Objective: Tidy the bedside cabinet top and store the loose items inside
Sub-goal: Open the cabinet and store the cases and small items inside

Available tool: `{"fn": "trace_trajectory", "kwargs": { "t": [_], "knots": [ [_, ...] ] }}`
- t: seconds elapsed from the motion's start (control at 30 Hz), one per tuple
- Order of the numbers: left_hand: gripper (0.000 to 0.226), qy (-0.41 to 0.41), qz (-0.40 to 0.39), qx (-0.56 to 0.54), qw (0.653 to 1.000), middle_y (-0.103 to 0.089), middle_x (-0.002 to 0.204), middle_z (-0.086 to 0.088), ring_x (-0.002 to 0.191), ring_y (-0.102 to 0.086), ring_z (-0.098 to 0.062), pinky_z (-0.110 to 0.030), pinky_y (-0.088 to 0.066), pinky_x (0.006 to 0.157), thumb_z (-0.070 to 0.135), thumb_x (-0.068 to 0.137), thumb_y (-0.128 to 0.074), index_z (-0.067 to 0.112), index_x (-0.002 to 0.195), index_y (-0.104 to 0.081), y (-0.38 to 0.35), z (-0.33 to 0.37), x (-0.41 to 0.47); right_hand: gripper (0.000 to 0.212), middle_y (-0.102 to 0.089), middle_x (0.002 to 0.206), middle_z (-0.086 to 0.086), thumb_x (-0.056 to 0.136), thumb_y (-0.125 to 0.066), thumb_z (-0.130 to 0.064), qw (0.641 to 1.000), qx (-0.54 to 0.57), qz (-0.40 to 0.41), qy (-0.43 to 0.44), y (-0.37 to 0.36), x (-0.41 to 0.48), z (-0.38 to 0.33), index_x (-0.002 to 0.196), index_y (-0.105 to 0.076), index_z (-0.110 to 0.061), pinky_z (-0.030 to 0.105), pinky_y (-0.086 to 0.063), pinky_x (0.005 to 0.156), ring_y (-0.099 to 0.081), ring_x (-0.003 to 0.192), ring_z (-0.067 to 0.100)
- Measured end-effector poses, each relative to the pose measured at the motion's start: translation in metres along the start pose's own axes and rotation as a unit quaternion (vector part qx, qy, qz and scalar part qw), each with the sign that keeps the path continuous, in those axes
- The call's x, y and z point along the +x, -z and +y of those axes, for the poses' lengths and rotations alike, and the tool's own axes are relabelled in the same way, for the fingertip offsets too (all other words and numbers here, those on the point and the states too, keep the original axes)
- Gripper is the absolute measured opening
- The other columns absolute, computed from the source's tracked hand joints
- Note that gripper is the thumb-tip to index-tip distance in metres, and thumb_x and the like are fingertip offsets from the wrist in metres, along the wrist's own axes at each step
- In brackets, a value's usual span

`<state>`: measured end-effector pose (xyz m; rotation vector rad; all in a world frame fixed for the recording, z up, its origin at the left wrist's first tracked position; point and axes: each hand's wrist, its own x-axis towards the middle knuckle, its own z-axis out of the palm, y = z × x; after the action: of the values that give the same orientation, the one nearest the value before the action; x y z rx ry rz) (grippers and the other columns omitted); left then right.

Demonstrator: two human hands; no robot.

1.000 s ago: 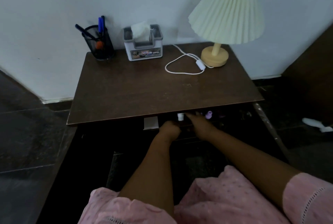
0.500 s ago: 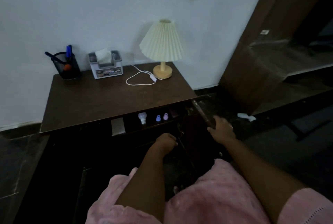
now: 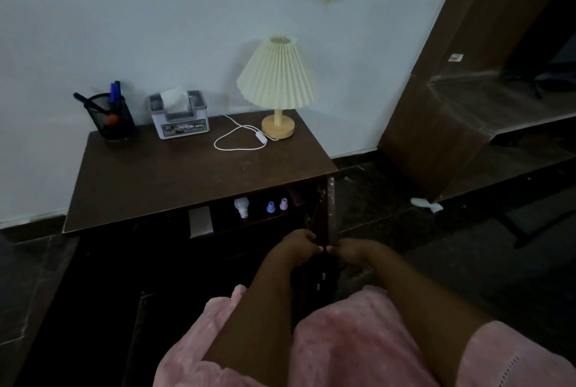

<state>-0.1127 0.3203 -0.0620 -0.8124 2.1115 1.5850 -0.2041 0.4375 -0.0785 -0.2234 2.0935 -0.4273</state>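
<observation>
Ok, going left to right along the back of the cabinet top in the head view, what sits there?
Pen cup → tissue box → looped white cord → lamp.

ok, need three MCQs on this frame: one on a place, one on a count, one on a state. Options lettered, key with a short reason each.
1. Where does the tissue box stand on the cabinet top?
A. between pen holder and lamp
B. right of the lamp
C. at the front edge

2. How many small items stand on the shelf below the top?
A. one
B. three
C. five

3. What state is the cabinet door in?
A. shut flush
C. missing
B. swung open

Key: 1 A, the holder is left of it and the lamp right. 2 B, white bottle, blue cap, pink cap. 3 B, it is seen edge-on, with left hand and right hand on its edge.
</observation>
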Motion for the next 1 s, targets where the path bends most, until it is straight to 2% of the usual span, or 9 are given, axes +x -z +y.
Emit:
{"fn": "trace_trajectory", "kwargs": {
  "t": [0.1, 0.17, 0.2, 0.3, 0.4, 0.63, 0.73, 0.8, 1.0],
  "knots": [
    [0.037, 0.015, -0.021, 0.017, 1.000, -0.058, 0.128, -0.012, 0.115, -0.057, -0.027, -0.033, -0.047, 0.094, 0.010, 0.088, -0.057, 0.014, 0.125, -0.057, 0.012, -0.011, -0.003, 0.039, -0.060, 0.118, 0.027, 0.099, -0.044, -0.024, 0.998, -0.030, -0.051, 0.012, -0.015, 0.007, -0.031, 0.129, -0.049, -0.001, 0.046, -0.052, 0.088, -0.061, 0.105, 0.041],
    [0.039, 0.015, 0.012, 0.069, 0.997, -0.057, 0.129, -0.009, 0.117, -0.055, -0.026, -0.033, -0.045, 0.095, 0.008, 0.087, -0.056, 0.018, 0.125, -0.057, 0.022, -0.019, 0.000, 0.038, -0.061, 0.102, 0.023, 0.097, -0.046, -0.014, 0.998, -0.027, -0.063, 0.010, -0.025, 0.008, -0.055, 0.132, -0.047, 0.001, 0.040, -0.054, 0.066, -0.063, 0.088, 0.036],
    [0.039, 0.010, 0.048, 0.107, 0.993, -0.057, 0.130, -0.008, 0.118, -0.054, -0.025, -0.033, -0.044, 0.096, 0.009, 0.087, -0.056, 0.018, 0.125, -0.058, 0.028, -0.022, 0.002, 0.039, -0.060, 0.103, 0.022, 0.098, -0.044, -0.016, 0.998, -0.010, -0.057, 0.009, -0.032, 0.010, -0.065, 0.132, -0.046, 0.001, 0.037, -0.050, 0.060, -0.062, 0.085, 0.034],
    [0.027, 0.016, 0.177, 0.161, 0.971, -0.064, 0.120, -0.009, 0.109, -0.061, -0.025, -0.030, -0.048, 0.085, 0.019, 0.090, -0.053, 0.017, 0.113, -0.066, 0.043, -0.030, 0.008, 0.049, -0.060, 0.116, 0.018, 0.099, -0.034, -0.039, 0.995, 0.096, -0.017, -0.013, -0.059, 0.023, -0.086, 0.131, -0.046, -0.003, 0.034, -0.047, 0.070, -0.058, 0.075, 0.024],
    [0.026, 0.049, 0.251, 0.169, 0.952, -0.066, 0.113, -0.011, 0.101, -0.064, -0.025, -0.030, -0.051, 0.077, 0.023, 0.092, -0.053, 0.011, 0.107, -0.070, 0.059, -0.034, 0.015, 0.049, -0.062, 0.097, 0.007, 0.098, -0.030, -0.047, 0.982, 0.190, 0.013, -0.013, -0.077, 0.037, -0.099, 0.129, -0.046, -0.012, 0.026, -0.044, 0.057, -0.058, 0.063, 0.018],
    [0.018, 0.065, 0.349, 0.182, 0.917, -0.064, 0.108, -0.009, 0.098, -0.063, -0.021, -0.027, -0.049, 0.067, 0.016, 0.094, -0.050, 0.010, 0.101, -0.066, 0.068, -0.034, 0.031, 0.054, -0.060, 0.087, 0.005, 0.096, -0.035, -0.052, 0.948, 0.317, -0.031, 0.009, -0.079, 0.067, -0.114, 0.129, -0.045, -0.010, 0.028, -0.047, 0.059, -0.059, 0.070, 0.017],
    [0.025, 0.045, 0.384, 0.152, 0.909, -0.064, 0.105, -0.007, 0.094, -0.062, -0.020, -0.026, -0.040, 0.062, 0.022, 0.097, -0.043, 0.011, 0.097, -0.064, 0.061, -0.034, 0.036, 0.052, -0.062, 0.113, 0.022, 0.097, -0.041, -0.040, 0.931, 0.361, -0.014, 0.040, -0.084, 0.080, -0.124, 0.129, -0.045, 0.000, 0.035, -0.050, 0.072, -0.061, 0.103, 0.036],
    [0.027, 0.065, 0.383, 0.085, 0.917, -0.066, 0.107, -0.008, 0.094, -0.064, -0.021, -0.025, -0.042, 0.063, 0.024, 0.098, -0.041, 0.013, 0.106, -0.064, 0.060, -0.036, 0.040, 0.053, -0.054, 0.129, 0.025, 0.096, -0.048, -0.035, 0.924, 0.376, -0.014, 0.064, -0.086, 0.087, -0.129, 0.133, -0.041, 0.002, 0.030, -0.047, 0.064, -0.055, 0.117, 0.038],
    [0.025, 0.110, 0.390, -0.027, 0.914, -0.065, 0.116, -0.012, 0.105, -0.062, -0.026, -0.025, -0.041, 0.072, 0.018, 0.091, -0.052, 0.011, 0.113, -0.061, 0.071, -0.049, 0.057, 0.067, -0.065, 0.115, 0.009, 0.090, -0.059, -0.030, 0.924, 0.370, -0.083, 0.056, -0.083, 0.099, -0.141, 0.145, -0.027, -0.013, 0.033, -0.053, 0.077, -0.062, 0.102, 0.024]
  ]
}}
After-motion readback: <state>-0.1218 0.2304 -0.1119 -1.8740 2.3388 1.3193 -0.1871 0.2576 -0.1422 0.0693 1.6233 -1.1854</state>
